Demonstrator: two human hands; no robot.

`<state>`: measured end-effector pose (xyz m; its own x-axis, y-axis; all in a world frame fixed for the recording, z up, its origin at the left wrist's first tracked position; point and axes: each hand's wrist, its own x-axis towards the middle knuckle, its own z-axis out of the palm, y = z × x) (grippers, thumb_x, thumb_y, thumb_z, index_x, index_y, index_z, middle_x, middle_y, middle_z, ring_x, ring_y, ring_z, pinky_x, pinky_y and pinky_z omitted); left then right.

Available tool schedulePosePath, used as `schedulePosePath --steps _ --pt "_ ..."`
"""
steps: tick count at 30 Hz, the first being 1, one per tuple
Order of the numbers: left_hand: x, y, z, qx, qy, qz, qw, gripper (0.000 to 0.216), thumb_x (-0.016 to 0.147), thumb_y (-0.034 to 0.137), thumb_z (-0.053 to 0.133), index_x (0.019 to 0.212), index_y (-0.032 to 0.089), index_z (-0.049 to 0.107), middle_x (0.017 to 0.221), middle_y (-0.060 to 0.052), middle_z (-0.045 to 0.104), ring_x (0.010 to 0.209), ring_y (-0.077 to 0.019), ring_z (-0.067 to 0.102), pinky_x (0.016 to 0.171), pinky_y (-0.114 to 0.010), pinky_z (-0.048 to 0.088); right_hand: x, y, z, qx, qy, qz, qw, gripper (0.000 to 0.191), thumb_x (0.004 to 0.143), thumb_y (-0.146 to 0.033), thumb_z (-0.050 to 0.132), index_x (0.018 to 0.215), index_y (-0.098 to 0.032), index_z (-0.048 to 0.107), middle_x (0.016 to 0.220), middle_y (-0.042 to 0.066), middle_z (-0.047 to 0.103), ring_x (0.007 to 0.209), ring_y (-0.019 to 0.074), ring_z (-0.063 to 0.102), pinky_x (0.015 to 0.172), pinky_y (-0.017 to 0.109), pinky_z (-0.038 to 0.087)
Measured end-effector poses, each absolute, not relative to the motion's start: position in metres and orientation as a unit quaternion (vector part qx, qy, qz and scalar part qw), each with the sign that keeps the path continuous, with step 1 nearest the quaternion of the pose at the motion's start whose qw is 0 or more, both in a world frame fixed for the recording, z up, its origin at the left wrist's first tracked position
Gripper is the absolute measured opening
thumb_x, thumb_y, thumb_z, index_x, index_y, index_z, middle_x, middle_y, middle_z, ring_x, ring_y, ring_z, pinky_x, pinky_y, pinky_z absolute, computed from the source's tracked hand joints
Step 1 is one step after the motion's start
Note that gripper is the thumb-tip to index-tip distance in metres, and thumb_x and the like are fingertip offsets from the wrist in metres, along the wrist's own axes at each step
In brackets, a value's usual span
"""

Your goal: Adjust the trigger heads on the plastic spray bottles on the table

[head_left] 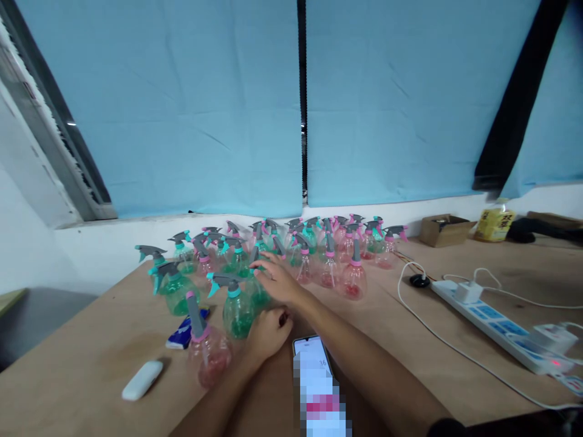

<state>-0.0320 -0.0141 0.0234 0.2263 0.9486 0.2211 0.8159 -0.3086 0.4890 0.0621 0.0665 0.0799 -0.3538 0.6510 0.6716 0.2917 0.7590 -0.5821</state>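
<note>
My right hand [277, 280] reaches over the table with its fingers stretched out, beside the teal collar of a green spray bottle [259, 294]; whether the fingertips touch it I cannot tell. Lower down, my left hand [269, 332] rests with curled fingers, and I see nothing in it. Just left of that hand stands a green spray bottle [237, 314] with a grey and teal trigger head. A pink spray bottle [209, 358] stands nearer to me, by my left forearm. Between my forearms lies a lit phone [314, 364].
Several more pink and green spray bottles [353, 280] crowd the table's back. A blue packet [184, 334] and a white oval object [143, 380] lie left. On the right are a power strip [489, 321] with cables, a cardboard box [444, 230] and a yellow-labelled container [495, 223].
</note>
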Motion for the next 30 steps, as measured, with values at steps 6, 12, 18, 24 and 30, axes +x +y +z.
schedulePosePath --steps 6,12,18,24,30 --pt "-0.031 -0.014 0.024 0.775 0.564 0.248 0.14 0.021 0.087 0.024 0.052 0.081 0.018 0.071 0.078 -0.006 0.072 0.069 -0.0172 0.063 0.064 -0.025 0.037 0.059 0.066 0.077 -0.336 -0.788 0.136 0.497 0.024 0.091 -0.034 0.057 0.113 -0.027 0.061 0.116 0.006 0.043 0.116 0.0224 0.044 0.108 0.045 0.029" --pt "-0.031 -0.014 0.02 0.787 0.548 0.256 0.123 0.021 0.086 0.022 0.051 0.082 0.018 0.071 0.08 -0.005 0.073 0.069 -0.0164 0.064 0.063 -0.025 0.036 0.061 0.062 0.074 -0.318 -0.834 0.083 0.444 0.054 0.087 -0.031 0.06 0.139 -0.034 0.045 0.126 0.008 0.038 0.117 0.0269 0.041 0.103 0.047 0.034" --pt "-0.031 -0.014 0.018 0.783 0.562 0.241 0.116 0.021 0.085 0.022 0.051 0.079 0.018 0.07 0.075 -0.005 0.072 0.064 -0.0152 0.062 0.058 -0.025 0.03 0.059 0.064 0.069 -0.311 -0.822 0.08 0.47 0.04 0.088 -0.025 0.058 0.127 -0.028 0.053 0.122 0.008 0.05 0.117 0.0249 0.045 0.101 0.043 0.036" --pt "-0.03 -0.016 0.019 0.783 0.555 0.251 0.123 0.018 0.083 0.018 0.051 0.075 0.017 0.067 0.072 -0.003 0.069 0.062 -0.0135 0.058 0.059 -0.024 0.03 0.062 0.075 0.063 -0.328 -0.767 0.05 0.549 0.009 0.09 -0.026 0.056 0.098 -0.022 0.059 0.099 0.004 0.064 0.1 0.022 0.054 0.094 0.037 0.037" --pt "-0.028 -0.019 0.023 0.792 0.537 0.264 0.125 0.018 0.084 0.02 0.05 0.075 0.019 0.065 0.068 0.0 0.065 0.059 -0.0122 0.055 0.056 -0.024 0.028 0.072 0.075 0.062 -0.352 -0.723 0.038 0.593 0.008 0.088 -0.028 0.058 0.085 -0.021 0.058 0.088 0.003 0.065 0.091 0.0214 0.054 0.087 0.035 0.039"
